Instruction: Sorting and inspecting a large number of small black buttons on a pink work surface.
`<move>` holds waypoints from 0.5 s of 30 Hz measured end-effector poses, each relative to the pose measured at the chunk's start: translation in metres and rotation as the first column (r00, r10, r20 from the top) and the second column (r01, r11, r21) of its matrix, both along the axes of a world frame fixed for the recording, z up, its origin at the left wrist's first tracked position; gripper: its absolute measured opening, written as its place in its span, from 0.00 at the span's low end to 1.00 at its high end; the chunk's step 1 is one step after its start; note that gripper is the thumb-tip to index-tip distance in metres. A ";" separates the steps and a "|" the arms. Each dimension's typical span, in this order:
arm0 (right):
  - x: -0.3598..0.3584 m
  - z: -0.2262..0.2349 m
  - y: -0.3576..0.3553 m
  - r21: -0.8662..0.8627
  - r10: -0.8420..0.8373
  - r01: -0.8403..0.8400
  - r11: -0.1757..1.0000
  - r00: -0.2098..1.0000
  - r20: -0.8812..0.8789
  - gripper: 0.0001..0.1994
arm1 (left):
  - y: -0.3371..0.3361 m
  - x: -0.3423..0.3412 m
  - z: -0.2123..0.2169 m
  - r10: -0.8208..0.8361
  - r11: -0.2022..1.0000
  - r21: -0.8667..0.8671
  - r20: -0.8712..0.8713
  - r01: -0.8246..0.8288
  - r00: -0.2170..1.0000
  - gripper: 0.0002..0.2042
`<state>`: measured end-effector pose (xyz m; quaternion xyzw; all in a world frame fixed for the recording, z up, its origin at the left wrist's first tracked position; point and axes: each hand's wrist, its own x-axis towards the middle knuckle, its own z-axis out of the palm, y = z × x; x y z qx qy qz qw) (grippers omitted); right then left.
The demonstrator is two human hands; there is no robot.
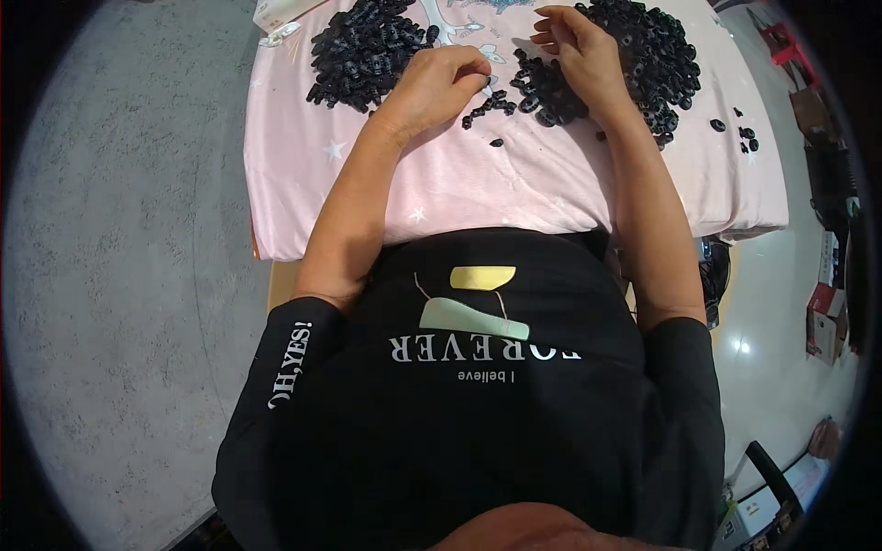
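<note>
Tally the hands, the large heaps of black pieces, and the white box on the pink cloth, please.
Hands: 2, left hand and right hand
Large heaps: 2, left heap and right heap, counting its spread as one
White box: 1
Total: 5

Legible lettering is all on the black T-shirt (pixel 441 432), closer to the wearer than both hands. Chest, back from between left hand (pixel 436 87) and right hand (pixel 588 60): one row of large white serif capitals (pixel 452 348), upside down from here, end on the right hand's side lost in a crease. Smaller grey line (pixel 487 376) beyond it, also inverted. Left sleeve (pixel 276 386), back from left hand: white capitals (pixel 292 367) plus punctuation, running lengthwise.
</note>
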<state>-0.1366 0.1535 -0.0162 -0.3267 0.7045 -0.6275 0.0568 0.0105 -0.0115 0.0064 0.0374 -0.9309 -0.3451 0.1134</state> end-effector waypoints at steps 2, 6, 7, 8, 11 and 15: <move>0.000 0.001 0.000 -0.014 0.017 -0.016 1.000 0.999 0.041 0.10 | 0.000 -0.002 -0.003 -0.012 0.999 -0.039 -0.027 0.011 1.000 0.07; 0.004 0.018 0.007 -0.205 0.133 -0.052 0.977 0.903 0.408 0.12 | 0.003 -0.004 -0.006 -0.034 0.996 -0.084 -0.103 0.025 0.994 0.07; -0.004 0.012 0.006 -0.286 0.169 -0.035 0.957 0.874 0.457 0.13 | 0.004 -0.005 -0.006 -0.027 0.996 -0.085 -0.105 0.018 0.994 0.07; -0.003 0.017 0.007 -0.287 0.168 -0.035 0.957 0.874 0.456 0.13 | 0.004 -0.004 -0.006 -0.027 0.996 -0.085 -0.105 0.018 0.994 0.07; -0.001 0.028 0.010 -0.354 0.189 0.010 0.935 0.832 0.521 0.13 | 0.003 -0.003 -0.009 -0.044 0.995 -0.095 -0.102 0.034 0.994 0.07; -0.001 0.030 0.011 -0.381 0.220 0.005 0.925 0.809 0.545 0.13 | 0.005 -0.006 -0.010 -0.080 0.991 -0.121 -0.187 0.058 0.979 0.08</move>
